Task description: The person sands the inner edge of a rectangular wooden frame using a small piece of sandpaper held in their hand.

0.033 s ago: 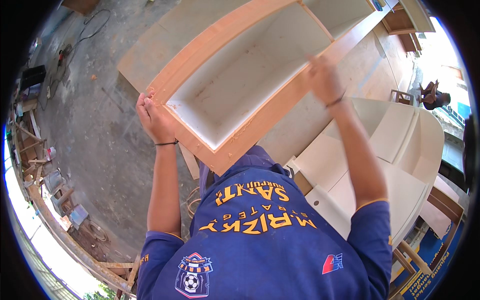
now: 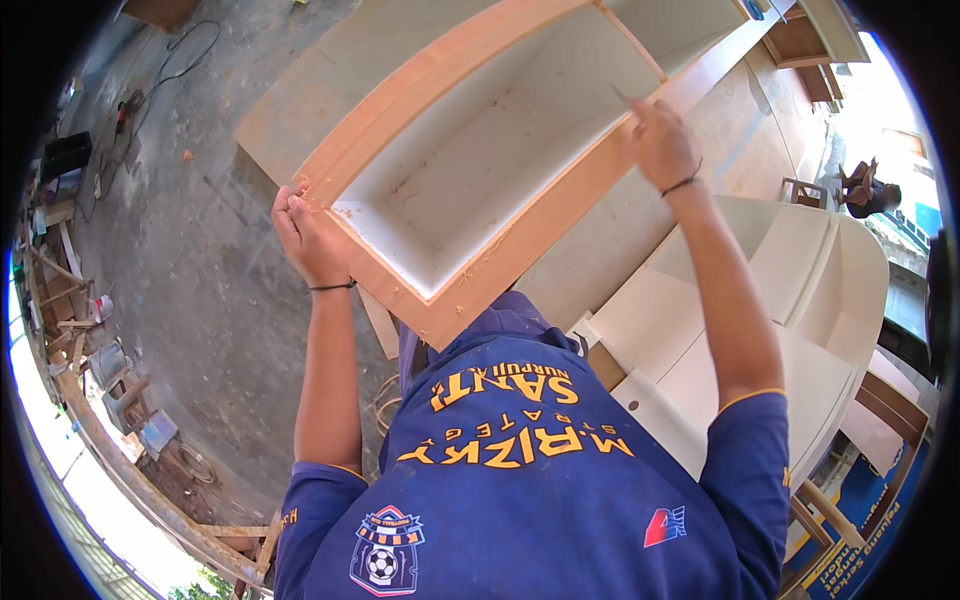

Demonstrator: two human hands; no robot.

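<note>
A long wooden cabinet with peach-brown wood edging, one side curved, lies with its open front facing up before me. Its inside is white and a thin divider crosses it. My left hand grips its left corner, fingers curled over the edge. Over the near edging, further right, my right hand is closed round a thin grey blade-like tool; motion blurs it, so its kind is unclear. Curled wood shavings cling to the near edging, and more lie by my left fingers.
A large pale panel lies under the cabinet on the grey concrete floor. White curved furniture stands close at my right. A person sits at the far right. Wood scraps and a cable are on the left.
My right hand has shifted slightly right, and the grey tool now shows more clearly. Shavings on the near edging have changed place. My left hand and the cabinet have stayed put.
</note>
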